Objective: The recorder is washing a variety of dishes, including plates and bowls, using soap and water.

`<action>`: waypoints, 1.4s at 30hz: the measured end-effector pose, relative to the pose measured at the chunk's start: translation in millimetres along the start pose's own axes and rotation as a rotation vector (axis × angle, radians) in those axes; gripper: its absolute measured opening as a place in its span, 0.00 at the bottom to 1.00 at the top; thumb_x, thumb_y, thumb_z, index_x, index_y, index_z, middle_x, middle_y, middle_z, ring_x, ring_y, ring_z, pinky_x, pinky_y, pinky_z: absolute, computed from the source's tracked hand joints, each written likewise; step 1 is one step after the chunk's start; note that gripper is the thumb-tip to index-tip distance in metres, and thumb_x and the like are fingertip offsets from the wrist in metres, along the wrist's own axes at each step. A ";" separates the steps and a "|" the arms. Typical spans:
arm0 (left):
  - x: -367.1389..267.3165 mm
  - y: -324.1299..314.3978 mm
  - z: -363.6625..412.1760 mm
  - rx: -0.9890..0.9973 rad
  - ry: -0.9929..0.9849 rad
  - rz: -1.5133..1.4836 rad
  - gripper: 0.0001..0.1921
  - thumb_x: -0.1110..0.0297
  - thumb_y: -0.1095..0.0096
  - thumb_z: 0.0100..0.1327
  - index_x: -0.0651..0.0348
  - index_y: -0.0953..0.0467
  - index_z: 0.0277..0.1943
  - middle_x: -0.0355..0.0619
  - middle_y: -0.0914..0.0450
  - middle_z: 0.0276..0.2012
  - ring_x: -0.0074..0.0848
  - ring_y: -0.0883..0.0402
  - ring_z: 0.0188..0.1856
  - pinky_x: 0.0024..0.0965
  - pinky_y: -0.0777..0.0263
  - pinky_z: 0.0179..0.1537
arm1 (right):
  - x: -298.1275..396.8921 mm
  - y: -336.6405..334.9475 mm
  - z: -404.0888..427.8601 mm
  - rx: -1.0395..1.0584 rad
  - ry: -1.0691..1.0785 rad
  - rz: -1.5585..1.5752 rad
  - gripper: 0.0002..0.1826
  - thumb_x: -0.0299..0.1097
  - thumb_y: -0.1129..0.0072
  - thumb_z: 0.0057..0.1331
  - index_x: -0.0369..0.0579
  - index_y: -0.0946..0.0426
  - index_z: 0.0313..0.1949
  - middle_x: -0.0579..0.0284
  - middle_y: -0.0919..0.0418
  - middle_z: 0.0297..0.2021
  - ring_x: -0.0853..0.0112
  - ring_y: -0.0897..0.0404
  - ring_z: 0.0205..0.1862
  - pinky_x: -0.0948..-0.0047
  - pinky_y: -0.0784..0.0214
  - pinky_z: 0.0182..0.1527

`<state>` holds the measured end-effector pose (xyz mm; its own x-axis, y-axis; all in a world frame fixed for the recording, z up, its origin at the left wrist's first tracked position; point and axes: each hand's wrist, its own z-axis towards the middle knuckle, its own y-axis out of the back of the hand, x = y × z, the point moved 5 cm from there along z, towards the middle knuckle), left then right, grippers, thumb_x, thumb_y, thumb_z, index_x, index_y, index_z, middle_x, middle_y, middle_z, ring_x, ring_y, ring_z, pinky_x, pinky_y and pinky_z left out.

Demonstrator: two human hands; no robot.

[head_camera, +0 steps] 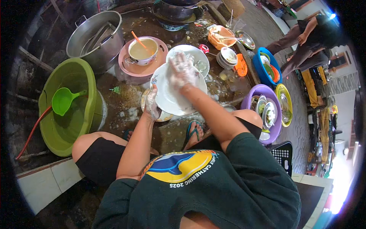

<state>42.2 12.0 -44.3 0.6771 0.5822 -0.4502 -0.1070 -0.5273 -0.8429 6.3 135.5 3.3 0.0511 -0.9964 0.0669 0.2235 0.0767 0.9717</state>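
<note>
In front of me a white plate (171, 97) with a scalloped rim and small flower prints is held tilted. My left hand (152, 104), with foam on it, grips the plate's left edge, thumb on the upper side. Thick suds cover my right hand (183, 70), which lies over the plate's upper part; whether a sponge is under it, I cannot tell. Just beyond is a white bowl (204, 53) with suds and a drinking glass (201, 65) in it. Below the held plate, another plate (164, 117) rests on the wet floor, partly hidden.
Left: a green tub (91, 86) of water with a green dipper (63, 100), and a large metal pot (114, 48). Ahead: a pink basin (125, 68) holding an enamel pot (144, 58). Right: stacked small dishes (228, 57), a purple basin (247, 97), a blue basin (257, 68), and another person (314, 37).
</note>
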 end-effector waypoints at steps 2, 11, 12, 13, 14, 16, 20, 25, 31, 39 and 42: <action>-2.9 -8.6 8.0 -0.018 -0.096 0.036 0.25 0.52 0.61 0.63 0.57 0.44 0.59 0.47 0.34 0.54 0.33 0.34 0.54 0.38 0.38 0.54 | 35.5 -47.8 -1.7 0.036 0.145 0.287 0.34 0.36 0.61 0.56 0.48 0.55 0.63 0.45 0.63 0.64 0.53 0.64 0.66 0.57 0.71 0.64; -33.2 12.1 -0.6 -0.156 -0.310 -0.007 0.26 0.53 0.65 0.64 0.61 0.46 0.59 0.53 0.38 0.56 0.40 0.36 0.55 0.43 0.43 0.57 | -36.7 3.0 -16.7 -0.229 0.068 0.174 0.09 0.33 0.54 0.54 0.50 0.27 0.35 0.61 0.29 0.36 0.67 0.29 0.38 0.67 0.35 0.42; -27.2 4.2 -0.4 -0.186 -0.263 -0.007 0.24 0.56 0.61 0.63 0.63 0.43 0.58 0.52 0.35 0.54 0.41 0.33 0.53 0.42 0.40 0.56 | -69.2 -3.6 -6.9 -0.173 -0.235 0.540 0.11 0.30 0.58 0.55 0.48 0.28 0.37 0.62 0.28 0.36 0.69 0.27 0.34 0.69 0.32 0.39; -26.3 6.5 -1.6 -0.189 -0.262 -0.009 0.24 0.56 0.61 0.63 0.63 0.43 0.58 0.52 0.35 0.54 0.41 0.33 0.53 0.42 0.40 0.56 | -75.8 6.4 -0.1 -0.169 -0.235 0.541 0.11 0.30 0.58 0.55 0.48 0.28 0.37 0.62 0.28 0.36 0.69 0.27 0.34 0.69 0.32 0.39; -20.3 11.3 -1.1 -0.201 -0.148 0.050 0.23 0.58 0.58 0.62 0.64 0.41 0.56 0.52 0.33 0.52 0.41 0.32 0.52 0.43 0.39 0.55 | -86.8 3.1 3.9 -0.037 -0.404 1.196 0.13 0.30 0.58 0.55 0.48 0.28 0.40 0.61 0.28 0.36 0.69 0.27 0.35 0.69 0.32 0.40; -9.2 28.1 3.7 -0.218 0.027 0.041 0.20 0.68 0.49 0.57 0.66 0.36 0.52 0.51 0.28 0.46 0.39 0.28 0.48 0.44 0.34 0.51 | -80.4 0.2 2.2 0.216 -0.550 1.989 0.16 0.34 0.56 0.56 0.47 0.30 0.44 0.59 0.29 0.40 0.70 0.28 0.41 0.70 0.34 0.44; 21.1 18.8 8.1 -0.170 0.163 0.240 0.22 0.77 0.44 0.50 0.66 0.35 0.50 0.49 0.26 0.41 0.37 0.26 0.44 0.42 0.30 0.47 | -26.5 -15.0 -20.7 0.100 -0.344 2.154 0.19 0.40 0.55 0.59 0.48 0.33 0.48 0.59 0.30 0.44 0.70 0.30 0.47 0.71 0.35 0.47; 23.8 16.7 0.2 -0.089 0.258 0.182 0.20 0.78 0.44 0.50 0.65 0.33 0.48 0.49 0.25 0.41 0.36 0.25 0.43 0.39 0.28 0.44 | 34.0 2.2 -36.8 0.685 -0.215 2.641 0.21 0.42 0.56 0.61 0.48 0.37 0.52 0.59 0.31 0.47 0.71 0.30 0.47 0.71 0.36 0.49; 27.6 49.9 24.8 -0.219 0.104 0.012 0.22 0.75 0.41 0.51 0.64 0.35 0.50 0.49 0.27 0.43 0.36 0.27 0.45 0.37 0.31 0.47 | 13.0 9.2 -1.2 0.107 -0.056 2.068 0.22 0.45 0.58 0.62 0.48 0.36 0.52 0.61 0.32 0.50 0.70 0.31 0.50 0.66 0.37 0.52; -26.0 79.1 27.0 -0.730 -0.574 0.126 0.16 0.77 0.42 0.51 0.69 0.32 0.45 0.49 0.26 0.39 0.32 0.25 0.37 0.34 0.29 0.39 | 35.5 -99.2 -32.2 0.068 -0.827 2.575 0.20 0.41 0.60 0.61 0.41 0.34 0.47 0.54 0.27 0.43 0.62 0.27 0.43 0.62 0.33 0.46; -37.2 119.0 24.7 -0.924 -0.583 0.160 0.14 0.77 0.42 0.52 0.71 0.31 0.42 0.49 0.26 0.37 0.32 0.24 0.33 0.34 0.28 0.34 | -4.4 -109.1 -30.4 0.201 -1.204 1.897 0.14 0.35 0.64 0.60 0.42 0.31 0.38 0.53 0.27 0.32 0.61 0.27 0.32 0.60 0.31 0.33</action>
<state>-13.7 -57.2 -135.2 0.2305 0.5406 -0.8090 0.5873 -0.7402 -0.3273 11.3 132.6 -109.9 -0.4246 0.6427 0.6376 0.5714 0.7365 -0.3619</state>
